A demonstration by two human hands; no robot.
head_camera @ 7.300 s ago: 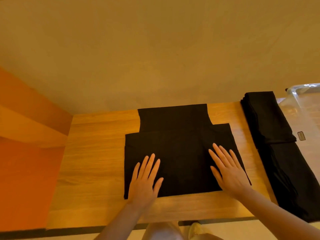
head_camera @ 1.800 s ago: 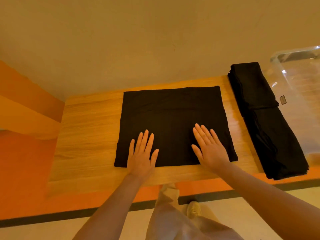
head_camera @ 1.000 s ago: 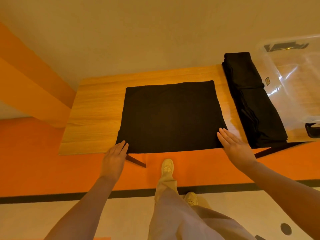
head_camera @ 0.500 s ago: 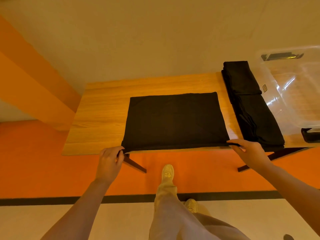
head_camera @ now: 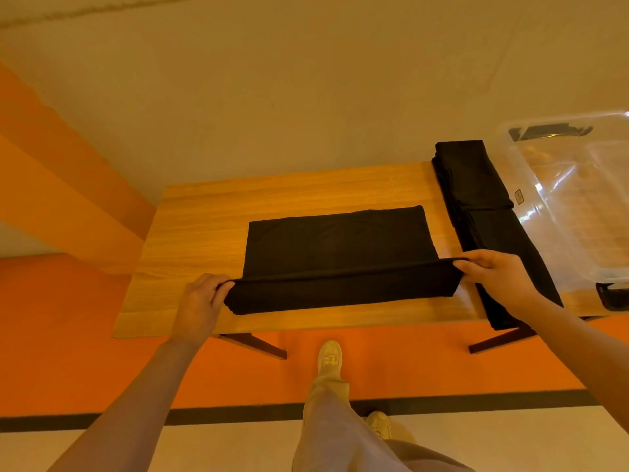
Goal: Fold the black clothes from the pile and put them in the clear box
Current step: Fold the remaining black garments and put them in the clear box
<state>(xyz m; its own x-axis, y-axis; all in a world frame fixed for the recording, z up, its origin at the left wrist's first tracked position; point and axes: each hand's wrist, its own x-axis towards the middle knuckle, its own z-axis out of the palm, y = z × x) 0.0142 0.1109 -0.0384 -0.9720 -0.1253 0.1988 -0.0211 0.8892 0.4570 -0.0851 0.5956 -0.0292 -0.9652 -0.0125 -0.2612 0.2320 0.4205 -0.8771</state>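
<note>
Nearest the camera, both hands are working the near edge of the black garment [head_camera: 337,247], which is lying on the wooden table [head_camera: 204,212] a little right of centre. The left hand [head_camera: 200,301] is pinching the near left corner, fingers curled round the hem; the right hand [head_camera: 493,277] is pinching the near right corner, thumb and fingers pressed together on the cloth. Between them the raised edge is running taut, left to right, and that is the garment's long axis as it is lying now. The lifted flap is hanging just above the near table edge; the rest is lying flat, stretching away from the fingers toward the far side. Both hands look about equally placed, so the coming move is probably carrying the near edge forward onto the far edge. Beyond the right hand, the pile of black clothes [head_camera: 476,185] is lying lengthwise, near to far. Farthest right, the clear box [head_camera: 544,158] is sitting beside it.
</note>
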